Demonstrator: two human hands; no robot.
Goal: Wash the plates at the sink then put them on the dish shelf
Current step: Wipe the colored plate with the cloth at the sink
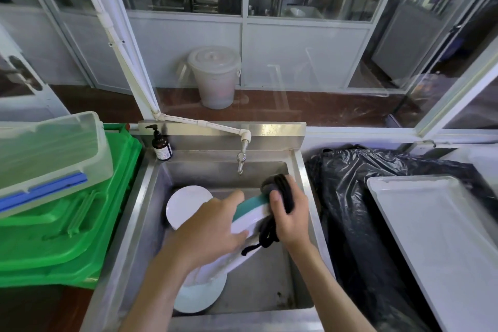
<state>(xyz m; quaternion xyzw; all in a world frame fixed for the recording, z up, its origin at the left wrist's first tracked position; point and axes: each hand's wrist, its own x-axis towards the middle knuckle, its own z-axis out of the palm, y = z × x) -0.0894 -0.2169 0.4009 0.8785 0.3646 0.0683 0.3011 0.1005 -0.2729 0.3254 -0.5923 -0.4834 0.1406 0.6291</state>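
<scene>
Item, nearest: white plate (198,298) flat on the sink (272,288) floor at the near edge, partly under the plate I hold.

Item, in hand: teal-rimmed plate (249,217), tilted over the basin, long axis running near-left to far-right. My left hand (213,229) grips its left edge, fingers curled around it; my right hand (289,217) clutches a dark scrubbing cloth (280,191) against the far-right rim — the scrubbing side.

Item, farther left: second white plate (188,206) lying in the basin.

Item, far: pump bottle (161,146) — label unreadable.
</scene>
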